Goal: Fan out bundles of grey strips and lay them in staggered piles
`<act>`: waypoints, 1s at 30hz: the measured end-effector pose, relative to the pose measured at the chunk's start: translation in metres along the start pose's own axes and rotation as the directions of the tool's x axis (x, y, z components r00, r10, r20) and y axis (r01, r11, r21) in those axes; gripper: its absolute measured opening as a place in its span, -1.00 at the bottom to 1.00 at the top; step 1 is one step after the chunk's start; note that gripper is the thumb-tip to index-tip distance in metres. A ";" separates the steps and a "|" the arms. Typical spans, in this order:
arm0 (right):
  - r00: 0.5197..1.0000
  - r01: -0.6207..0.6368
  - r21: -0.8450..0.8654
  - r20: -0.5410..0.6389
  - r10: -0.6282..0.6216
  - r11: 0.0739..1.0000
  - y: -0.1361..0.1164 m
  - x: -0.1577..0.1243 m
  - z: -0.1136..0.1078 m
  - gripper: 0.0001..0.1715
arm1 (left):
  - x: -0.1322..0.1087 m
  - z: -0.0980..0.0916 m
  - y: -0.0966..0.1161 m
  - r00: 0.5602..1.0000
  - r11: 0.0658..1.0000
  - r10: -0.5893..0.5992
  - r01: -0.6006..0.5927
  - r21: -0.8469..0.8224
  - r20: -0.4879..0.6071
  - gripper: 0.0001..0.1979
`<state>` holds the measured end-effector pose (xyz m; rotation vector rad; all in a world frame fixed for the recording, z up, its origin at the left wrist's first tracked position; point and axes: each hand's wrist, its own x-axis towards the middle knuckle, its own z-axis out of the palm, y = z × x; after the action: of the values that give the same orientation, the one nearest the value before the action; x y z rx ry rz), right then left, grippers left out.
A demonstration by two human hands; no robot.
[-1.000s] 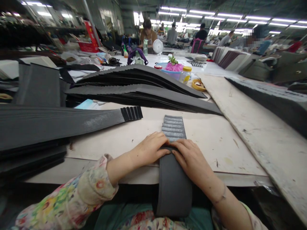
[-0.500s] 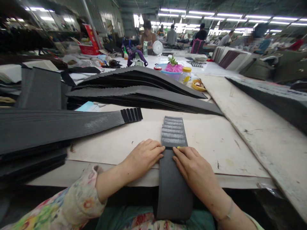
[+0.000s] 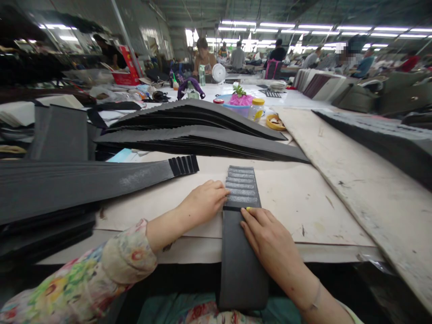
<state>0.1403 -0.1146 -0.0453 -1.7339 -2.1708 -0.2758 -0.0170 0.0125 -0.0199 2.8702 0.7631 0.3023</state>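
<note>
A stack of long dark grey strips (image 3: 241,256) lies staggered on the cardboard-covered table (image 3: 297,198), its near end hanging over the edge toward my lap. The far ends (image 3: 242,186) are fanned in steps with pale grey bands. My left hand (image 3: 204,202) rests at the stack's left edge, fingertips touching the stepped ends. My right hand (image 3: 270,240) lies flat on top of the uppermost strip, fingers stretched out just behind its end.
More fanned piles of dark strips lie to the left (image 3: 84,182) and behind (image 3: 202,130). A long pale board (image 3: 357,180) runs along the right. A bowl with pink material (image 3: 238,100), a jar (image 3: 257,108) and a tape roll (image 3: 275,122) stand farther back. Other people work at distant tables.
My left hand slid forward along the stack's left edge to the stepped ends. My right hand stayed on the top strip, which now sits stepped back behind the fanned ends.
</note>
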 end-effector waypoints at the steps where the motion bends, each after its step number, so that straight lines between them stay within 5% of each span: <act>1: 1.000 -0.003 0.003 -0.005 0.003 1.000 0.000 0.000 0.000 -0.65 | 0.000 0.002 0.002 1.000 0.999 0.006 -0.006 0.031 0.009 -0.78; 8: 1.000 -0.012 -0.011 -0.025 0.012 1.000 -0.001 0.000 0.002 -0.66 | 0.016 0.003 0.005 0.994 0.992 -0.106 0.107 -0.059 0.022 -0.88; 12: 0.999 -0.019 0.001 -0.028 0.019 1.000 -0.001 0.000 0.001 -0.66 | 0.034 0.001 -0.001 0.963 0.964 -0.192 0.221 -0.145 0.188 -0.89; 22: 0.998 -0.032 0.011 -0.045 0.033 0.999 -0.002 0.000 0.000 -0.67 | 0.051 -0.023 0.014 0.904 0.881 -0.100 0.275 -0.385 0.416 -0.71; 30: 0.998 -0.061 0.066 -0.026 0.063 0.996 -0.002 0.000 -0.001 -0.71 | 0.078 -0.006 0.033 0.900 0.909 0.085 0.105 -0.402 0.427 -0.55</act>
<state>0.1380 -0.1149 -0.0445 -1.7481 -2.0787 -0.2096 0.0633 0.0236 0.0045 2.3905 0.5441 -0.1668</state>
